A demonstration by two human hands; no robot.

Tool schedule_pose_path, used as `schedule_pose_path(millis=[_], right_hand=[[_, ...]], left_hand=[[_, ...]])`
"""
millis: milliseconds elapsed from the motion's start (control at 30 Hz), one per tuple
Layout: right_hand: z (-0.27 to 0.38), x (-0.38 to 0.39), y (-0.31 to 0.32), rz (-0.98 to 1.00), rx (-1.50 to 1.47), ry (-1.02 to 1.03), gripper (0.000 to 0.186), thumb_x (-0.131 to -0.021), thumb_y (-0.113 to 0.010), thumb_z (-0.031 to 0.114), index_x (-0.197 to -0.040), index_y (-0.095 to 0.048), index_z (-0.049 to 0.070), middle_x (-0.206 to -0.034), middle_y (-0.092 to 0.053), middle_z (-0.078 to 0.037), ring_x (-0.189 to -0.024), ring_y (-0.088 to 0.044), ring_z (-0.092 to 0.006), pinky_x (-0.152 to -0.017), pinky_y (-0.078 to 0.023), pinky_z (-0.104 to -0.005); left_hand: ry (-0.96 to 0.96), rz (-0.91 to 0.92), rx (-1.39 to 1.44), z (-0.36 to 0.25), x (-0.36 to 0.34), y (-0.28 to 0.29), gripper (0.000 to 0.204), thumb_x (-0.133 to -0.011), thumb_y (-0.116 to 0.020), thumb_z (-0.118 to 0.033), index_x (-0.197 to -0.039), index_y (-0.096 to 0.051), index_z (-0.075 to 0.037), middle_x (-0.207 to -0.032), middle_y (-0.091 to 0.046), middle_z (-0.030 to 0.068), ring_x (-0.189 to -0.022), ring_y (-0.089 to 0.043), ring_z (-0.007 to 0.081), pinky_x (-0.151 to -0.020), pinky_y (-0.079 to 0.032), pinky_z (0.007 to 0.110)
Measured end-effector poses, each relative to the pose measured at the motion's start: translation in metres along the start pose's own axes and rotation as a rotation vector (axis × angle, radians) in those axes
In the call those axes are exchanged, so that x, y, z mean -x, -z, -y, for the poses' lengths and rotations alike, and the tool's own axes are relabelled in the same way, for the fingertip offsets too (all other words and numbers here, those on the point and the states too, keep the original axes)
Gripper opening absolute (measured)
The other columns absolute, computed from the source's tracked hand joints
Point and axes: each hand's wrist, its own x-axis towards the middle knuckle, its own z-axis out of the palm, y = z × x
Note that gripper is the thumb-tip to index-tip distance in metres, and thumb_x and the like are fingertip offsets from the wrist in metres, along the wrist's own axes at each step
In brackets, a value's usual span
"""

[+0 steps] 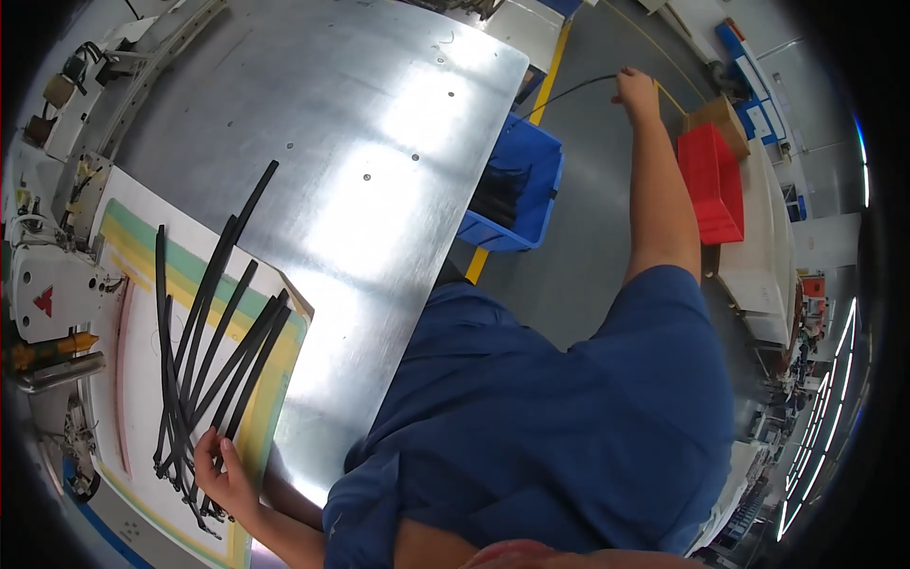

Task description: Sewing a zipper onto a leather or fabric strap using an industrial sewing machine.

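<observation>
Several black straps (213, 346) lie in a loose, crossing bundle on a white board with green and yellow borders (248, 455), at the left. Over the near part of the bundle is my left hand (226, 479), its fingers loosely bent, thumb apart and fingertips touching the straps. My right hand (637, 93) is stretched far out to the right, its fingers closed on one end of a thin black strap (573, 87). That strap curves down toward a blue bin (545, 204), where more black strips lie.
A large metal tabletop (351, 228) fills the middle, its edge running beside my body. Sewing-machine-like equipment (47, 294) stands along the left. On the right are a red bin (711, 180) and a cardboard box (725, 123). Yellow lines mark the grey floor (592, 171).
</observation>
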Motion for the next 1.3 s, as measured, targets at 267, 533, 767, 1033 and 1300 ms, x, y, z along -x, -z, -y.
schedule_pose_path(millis=[267,533,767,1033,1300], right_hand=[[-0.094,0.019,-0.003,0.071,0.336,-0.243,0.037,-0.084,-0.056,0.027,-0.096,-0.077,-0.001,-0.097,-0.076,-0.025,-0.098,-0.074,-0.0421,-0.091,-0.056,-0.0463],[-0.081,0.016,-0.045,0.001,0.280,0.031,0.045,-0.088,-0.055,0.029,-0.121,-0.075,0.006,-0.119,-0.074,-0.021,-0.117,-0.068,-0.0399,-0.103,-0.051,-0.0447],[0.029,0.024,-0.092,0.160,-0.164,0.352,0.033,-0.097,-0.063,0.022,-0.120,-0.074,0.001,-0.110,-0.077,-0.013,-0.103,-0.071,-0.0224,-0.091,-0.053,-0.0341],[0.261,0.238,-0.092,0.490,-0.310,0.883,0.023,-0.099,-0.067,0.012,-0.117,-0.073,-0.002,-0.104,-0.074,-0.007,-0.095,-0.066,-0.0135,-0.084,-0.051,-0.0282],[0.399,0.401,-0.111,1.013,-0.339,1.460,0.032,-0.086,-0.079,0.014,-0.115,-0.072,0.001,-0.101,-0.067,-0.013,-0.091,-0.067,-0.0299,-0.079,-0.053,-0.0358]], left_hand=[[-0.111,0.064,-0.136,-0.027,-0.001,0.001,0.023,-0.093,-0.068,-0.005,-0.113,-0.069,0.005,-0.095,-0.070,0.0153,-0.080,-0.066,0.0229,-0.075,-0.053,0.033],[-0.219,-0.059,-0.414,-0.033,-0.003,0.005,0.024,-0.087,-0.076,-0.011,-0.108,-0.071,-0.001,-0.102,-0.070,0.0163,-0.095,-0.066,0.0355,-0.086,-0.052,0.044],[-0.146,-0.249,-0.552,-0.003,-0.001,0.029,0.030,-0.081,-0.080,-0.016,-0.108,-0.073,-0.004,-0.104,-0.068,0.0135,-0.099,-0.064,0.0349,-0.089,-0.050,0.045],[-0.015,-0.302,-0.442,0.034,0.012,0.068,0.029,-0.083,-0.079,-0.017,-0.109,-0.073,-0.003,-0.103,-0.068,0.0136,-0.100,-0.062,0.0346,-0.088,-0.050,0.045],[0.126,-0.163,-0.451,0.033,0.011,0.092,0.035,-0.083,-0.080,-0.015,-0.114,-0.072,-0.001,-0.111,-0.069,0.0167,-0.105,-0.064,0.0367,-0.092,-0.051,0.045]])
